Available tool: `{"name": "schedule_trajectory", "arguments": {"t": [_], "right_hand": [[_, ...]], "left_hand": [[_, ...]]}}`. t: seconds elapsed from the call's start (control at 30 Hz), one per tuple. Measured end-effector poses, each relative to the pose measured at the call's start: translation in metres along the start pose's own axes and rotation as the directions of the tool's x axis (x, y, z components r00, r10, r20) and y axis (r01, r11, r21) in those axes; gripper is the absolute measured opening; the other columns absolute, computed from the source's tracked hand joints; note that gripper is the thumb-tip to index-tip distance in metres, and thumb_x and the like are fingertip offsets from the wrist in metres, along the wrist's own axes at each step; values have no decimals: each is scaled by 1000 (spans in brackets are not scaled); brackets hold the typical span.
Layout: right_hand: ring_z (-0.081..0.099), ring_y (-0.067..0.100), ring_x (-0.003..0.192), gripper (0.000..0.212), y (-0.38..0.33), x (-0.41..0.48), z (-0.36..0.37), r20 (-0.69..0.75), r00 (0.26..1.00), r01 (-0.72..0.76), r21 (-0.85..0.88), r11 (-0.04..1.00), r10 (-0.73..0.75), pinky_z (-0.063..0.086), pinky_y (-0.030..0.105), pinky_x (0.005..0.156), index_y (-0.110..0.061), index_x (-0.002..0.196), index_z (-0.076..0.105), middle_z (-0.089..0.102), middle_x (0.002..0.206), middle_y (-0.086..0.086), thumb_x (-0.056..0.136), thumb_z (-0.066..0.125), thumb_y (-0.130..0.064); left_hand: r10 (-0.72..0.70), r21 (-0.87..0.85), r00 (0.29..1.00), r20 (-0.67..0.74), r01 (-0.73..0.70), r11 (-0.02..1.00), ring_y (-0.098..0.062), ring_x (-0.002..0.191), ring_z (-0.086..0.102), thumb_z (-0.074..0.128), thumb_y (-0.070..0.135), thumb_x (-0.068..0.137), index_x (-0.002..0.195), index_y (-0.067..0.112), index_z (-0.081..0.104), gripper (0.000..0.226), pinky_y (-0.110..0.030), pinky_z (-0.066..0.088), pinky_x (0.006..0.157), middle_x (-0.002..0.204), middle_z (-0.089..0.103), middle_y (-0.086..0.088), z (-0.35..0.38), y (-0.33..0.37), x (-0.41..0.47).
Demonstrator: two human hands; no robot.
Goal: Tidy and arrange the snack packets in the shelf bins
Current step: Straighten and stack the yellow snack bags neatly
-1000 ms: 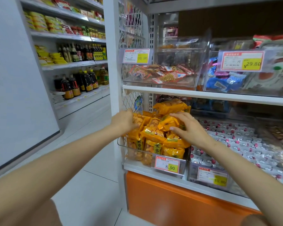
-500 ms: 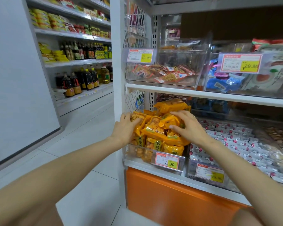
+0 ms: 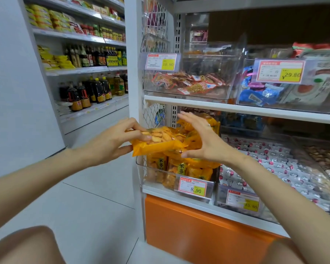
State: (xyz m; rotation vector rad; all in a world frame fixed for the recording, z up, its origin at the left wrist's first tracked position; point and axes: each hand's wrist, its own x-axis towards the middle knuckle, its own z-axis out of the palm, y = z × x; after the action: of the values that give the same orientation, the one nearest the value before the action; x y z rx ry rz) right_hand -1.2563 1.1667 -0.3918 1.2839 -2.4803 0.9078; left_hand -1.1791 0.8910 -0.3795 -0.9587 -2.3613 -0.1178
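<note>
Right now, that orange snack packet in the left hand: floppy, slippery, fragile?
Likely fairly stiff: the orange snack packet lies near level with the left hand pinching only one end. Probably light, given that pinch holds it. Glossy film looks slippery, and the visible pieces inside could crush.

Packet (image 3: pixel 158 144) above the leftmost lower-shelf bin (image 3: pixel 140 174), between left hand (image 3: pixel 111 143) and right hand (image 3: pixel 204 143).

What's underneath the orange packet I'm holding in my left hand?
More orange packets standing in the clear bin with the 8.90 tag. The held packet and right hand cover the pile's top.
</note>
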Motion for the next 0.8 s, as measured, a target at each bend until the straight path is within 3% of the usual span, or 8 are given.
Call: {"name": "schedule_trajectory", "arguments": {"t": [0.2, 0.3, 0.33, 0.4, 0.5, 0.63, 0.73, 0.8], "right_hand": [[40, 3, 117, 71, -11, 1, 7, 156, 987, -39, 88, 995, 25, 34, 16, 94, -34, 134, 40, 42, 132, -10, 73, 76, -35], [47, 7, 110, 63, -12, 0, 5, -16, 995, -98, 108, 989, 101, 40, 23, 87, -32, 123, 47, 48, 121, -9, 70, 82, -28], [48, 9, 110, 62, -12, -1, 3, -86, 987, -126, 113, 986, 136, 42, 26, 87, -30, 122, 48, 48, 120, -9, 70, 82, -27], [47, 10, 109, 62, -13, -1, 2, -207, 956, -190, 102, 977, 207, 44, 31, 90, -27, 123, 49, 48, 117, -10, 70, 81, -30], [47, 11, 106, 63, -14, 0, 5, -335, 906, -263, 40, 964, 261, 44, 36, 91, -25, 123, 49, 47, 115, -9, 69, 80, -34], [49, 20, 113, 64, -18, -3, 21, -441, 868, -305, -107, 946, 230, 41, 40, 95, -19, 124, 49, 51, 120, 0, 68, 77, -33], [46, 25, 117, 68, -18, -5, 26, -445, 862, -328, -122, 937, 243, 39, 41, 98, -15, 131, 45, 49, 123, 7, 72, 67, -40], [44, 25, 117, 80, -18, -6, 27, -413, 878, -325, -139, 936, 243, 37, 39, 99, -15, 137, 41, 47, 125, 7, 66, 55, -51]], "left_hand": [[105, -47, 994, 40, -103, 994, -10, 105, 46, 56, 32, 91, 125, 30, 47, 35, -15, 43, 82, 121, 45, -1, 3, 8, -1], [-255, -243, 962, -101, 224, 944, -6, 115, 44, 57, 38, 85, 127, 34, 37, 47, -15, 42, 91, 129, 42, 0, 15, 16, -1], [-495, -409, 862, -112, 414, 813, -8, 113, 47, 64, 36, 83, 125, 33, 32, 53, -21, 46, 90, 129, 42, -1, 18, 23, -1], [-805, -726, 577, 138, 612, 314, -16, 102, 57, 69, 25, 83, 119, 22, 30, 53, -31, 53, 83, 125, 48, -8, 24, 43, 1], [-729, -825, 488, 480, 535, -184, -21, 100, 65, 71, 24, 75, 123, 6, 39, 60, -33, 57, 81, 117, 62, -17, 34, 67, 14], [-626, -849, 573, 529, 369, -379, -30, 113, 59, 78, 27, 72, 138, -4, 32, 85, -40, 48, 98, 116, 58, -31, 48, 87, 49], [-673, -861, 537, 509, 323, -393, -7, 69, 65, 69, 12, 82, 134, 11, 26, 67, -36, 51, 89, 84, 66, -6, 61, 95, 68], [-713, -878, 512, 479, 300, -374, -8, 69, 63, 65, 8, 86, 128, 20, 24, 59, -37, 53, 83, 80, 63, 1, 68, 97, 76]]}}
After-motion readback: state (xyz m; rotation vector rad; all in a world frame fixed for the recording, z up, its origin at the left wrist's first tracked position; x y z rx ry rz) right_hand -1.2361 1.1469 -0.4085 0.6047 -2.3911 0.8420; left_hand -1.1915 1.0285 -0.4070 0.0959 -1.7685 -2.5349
